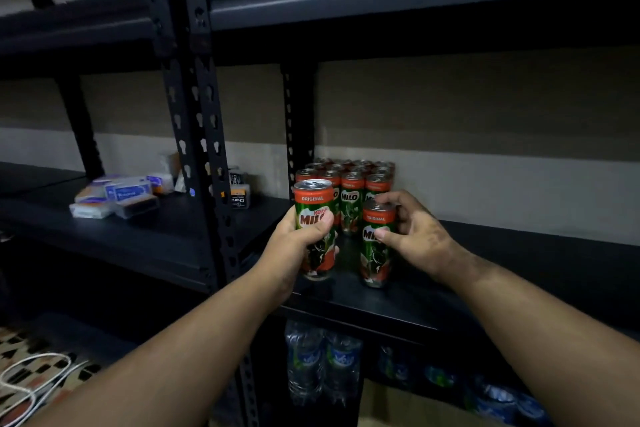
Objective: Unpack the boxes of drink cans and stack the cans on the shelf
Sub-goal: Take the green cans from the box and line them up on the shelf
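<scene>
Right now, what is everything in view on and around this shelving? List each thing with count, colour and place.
held cans: two, green and red, one in each hand, at the shelf front
stacked cans: count unclear, green and red, in rows at the back
shelf: one, black, metal, across the middle
small boxes: several, white and blue, left shelf
water bottles: several, clear, blue labels, lower shelf
cable: white, floor, lower left
left hand: grips one can
right hand: grips the other
</scene>
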